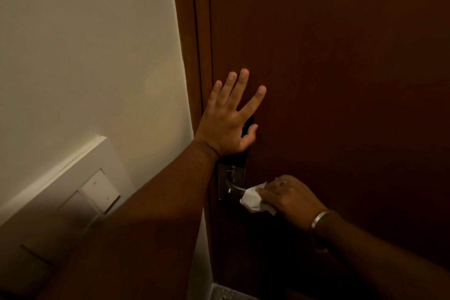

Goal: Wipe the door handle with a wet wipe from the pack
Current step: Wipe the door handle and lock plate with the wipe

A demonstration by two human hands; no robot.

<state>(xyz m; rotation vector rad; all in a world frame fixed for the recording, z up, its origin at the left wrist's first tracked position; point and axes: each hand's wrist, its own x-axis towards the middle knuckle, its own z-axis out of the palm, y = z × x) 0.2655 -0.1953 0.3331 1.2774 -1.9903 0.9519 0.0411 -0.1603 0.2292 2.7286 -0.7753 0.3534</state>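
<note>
A silver lever door handle point(233, 185) on a metal lock plate sits low on the dark brown door point(341, 80). My right hand point(291, 197) grips a crumpled white wet wipe point(253, 200) and presses it around the outer end of the lever, hiding that end. My left hand point(231, 114) lies flat on the door just above the plate, fingers spread, holding nothing. It covers the dark upper part of the lock. The wipe pack is out of view.
A cream wall point(85, 56) is left of the door frame point(194, 44). A white switch panel point(97, 192) is mounted on the wall at lower left. A strip of floor point(226, 293) shows at the bottom.
</note>
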